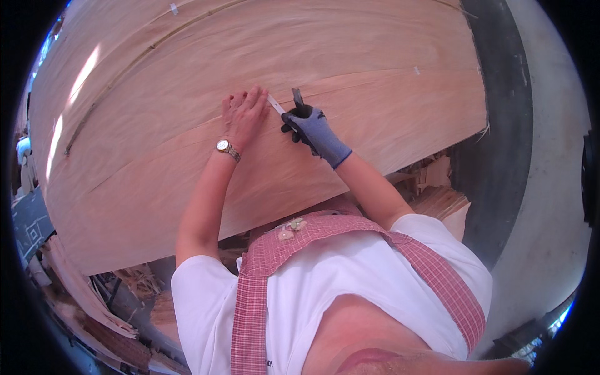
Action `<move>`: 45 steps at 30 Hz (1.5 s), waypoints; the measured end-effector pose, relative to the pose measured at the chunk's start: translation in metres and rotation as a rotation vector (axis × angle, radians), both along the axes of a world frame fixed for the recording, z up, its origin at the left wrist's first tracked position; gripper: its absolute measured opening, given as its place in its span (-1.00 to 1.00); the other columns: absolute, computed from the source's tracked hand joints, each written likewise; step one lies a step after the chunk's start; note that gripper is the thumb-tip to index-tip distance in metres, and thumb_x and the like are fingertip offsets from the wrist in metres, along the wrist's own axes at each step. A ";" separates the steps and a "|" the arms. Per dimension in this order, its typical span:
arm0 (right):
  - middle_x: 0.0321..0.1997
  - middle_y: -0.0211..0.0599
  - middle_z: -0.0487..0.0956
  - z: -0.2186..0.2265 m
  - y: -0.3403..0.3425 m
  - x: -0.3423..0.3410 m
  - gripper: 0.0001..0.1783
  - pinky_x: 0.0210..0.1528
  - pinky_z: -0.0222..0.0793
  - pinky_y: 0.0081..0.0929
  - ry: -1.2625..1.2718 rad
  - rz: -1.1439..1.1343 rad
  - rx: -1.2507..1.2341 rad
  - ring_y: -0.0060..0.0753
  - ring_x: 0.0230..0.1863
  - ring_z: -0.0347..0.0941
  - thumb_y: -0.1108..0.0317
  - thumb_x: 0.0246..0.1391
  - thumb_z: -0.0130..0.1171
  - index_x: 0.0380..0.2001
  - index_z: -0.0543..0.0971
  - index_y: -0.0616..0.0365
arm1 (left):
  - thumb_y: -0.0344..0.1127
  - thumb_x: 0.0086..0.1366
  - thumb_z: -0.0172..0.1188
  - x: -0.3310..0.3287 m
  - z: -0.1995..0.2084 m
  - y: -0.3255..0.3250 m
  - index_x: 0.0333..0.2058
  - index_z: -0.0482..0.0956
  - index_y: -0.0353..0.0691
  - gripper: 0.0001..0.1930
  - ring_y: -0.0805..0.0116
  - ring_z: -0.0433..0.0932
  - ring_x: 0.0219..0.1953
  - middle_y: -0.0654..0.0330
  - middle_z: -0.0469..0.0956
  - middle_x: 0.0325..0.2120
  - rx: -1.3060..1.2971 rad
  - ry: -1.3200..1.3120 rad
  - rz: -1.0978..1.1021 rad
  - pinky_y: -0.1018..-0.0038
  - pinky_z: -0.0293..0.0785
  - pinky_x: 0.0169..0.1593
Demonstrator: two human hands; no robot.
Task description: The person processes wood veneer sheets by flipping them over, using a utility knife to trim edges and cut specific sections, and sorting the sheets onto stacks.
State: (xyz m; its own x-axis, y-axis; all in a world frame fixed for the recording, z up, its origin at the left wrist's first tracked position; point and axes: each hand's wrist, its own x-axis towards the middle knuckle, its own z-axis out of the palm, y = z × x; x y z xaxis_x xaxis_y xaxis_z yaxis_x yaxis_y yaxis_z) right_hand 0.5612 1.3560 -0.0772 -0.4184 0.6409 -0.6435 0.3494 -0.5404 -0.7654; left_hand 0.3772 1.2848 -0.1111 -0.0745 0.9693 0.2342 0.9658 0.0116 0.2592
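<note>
Wood [369, 53] under spread left hand [244, 117], right hand [312, 131] around dark tool [298, 97]

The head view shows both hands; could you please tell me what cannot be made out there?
In the head view:
Dark tool: gripped part hidden by the gloved right hand.
Pale strip: lower end hidden by that hand.
Left hand: palm hidden by its own back.
Watch: dial too small to read.
Long stick: far end cut off by the top edge.

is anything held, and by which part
The right hand holds a dark tool, one end jutting out, gripped part hidden. Whether it also grips the white strip is unclear. The left hand rests on the wood sheet.
</note>
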 end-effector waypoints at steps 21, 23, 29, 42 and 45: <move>-0.50 -0.43 0.58 0.020 -0.055 -0.095 -0.81 -0.60 0.19 -0.71 -0.014 0.326 0.436 -0.77 -0.60 0.32 0.31 0.23 0.12 -0.16 0.51 0.15 | -0.12 0.21 0.17 -0.071 -0.015 -0.145 0.07 0.48 -0.12 -0.54 0.11 0.33 0.18 0.14 0.42 0.12 0.156 -0.036 0.016 0.14 0.16 0.26; -0.51 -0.42 0.58 0.034 -0.112 -0.166 -0.71 -0.62 0.17 -0.72 0.091 0.234 0.216 -0.75 -0.66 0.28 0.19 0.21 0.16 -0.11 0.52 0.13 | -0.12 0.20 0.18 -0.132 -0.019 -0.229 0.11 0.44 -0.14 -0.50 0.11 0.30 0.22 0.09 0.39 0.15 0.079 -0.067 0.260 0.12 0.11 0.29; -0.46 -0.37 0.61 0.014 -0.237 -0.340 -0.80 -0.66 0.14 -0.73 0.233 0.233 0.031 -0.74 -0.70 0.25 0.24 0.21 0.15 -0.20 0.49 0.11 | -0.15 0.23 0.15 -0.259 0.001 -0.339 0.20 0.33 -0.23 -0.41 0.10 0.30 0.23 0.08 0.30 0.23 0.060 -0.069 0.387 0.16 0.17 0.25; -0.44 -0.08 0.62 -0.042 -0.279 -0.408 -0.76 -0.45 0.43 -0.21 -0.371 0.510 1.065 -0.12 -0.49 0.56 0.25 0.12 0.16 -0.25 0.48 0.19 | -0.44 0.17 0.01 -0.347 -0.011 -0.327 0.08 0.45 -0.27 -0.55 0.29 0.41 0.06 0.20 0.40 0.15 0.014 -0.018 0.008 0.35 0.39 0.08; -0.36 0.06 0.61 -0.016 -0.265 -0.419 -0.73 -0.30 0.42 -0.03 -0.772 0.695 1.078 0.11 -0.37 0.55 0.27 0.09 0.17 -0.20 0.48 0.20 | -0.44 0.14 0.02 -0.360 -0.010 -0.324 0.05 0.47 -0.24 -0.56 0.29 0.41 0.04 0.24 0.42 0.13 0.013 0.020 -0.011 0.38 0.39 0.09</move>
State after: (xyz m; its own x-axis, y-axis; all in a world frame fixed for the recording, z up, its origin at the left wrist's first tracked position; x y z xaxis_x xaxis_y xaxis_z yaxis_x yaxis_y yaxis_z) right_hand 0.1423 1.0909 -0.0930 -0.6178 0.7598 -0.2024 0.7859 0.5885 -0.1896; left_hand 0.0175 0.9610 -0.1215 -0.0588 0.9669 0.2483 0.9708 -0.0025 0.2397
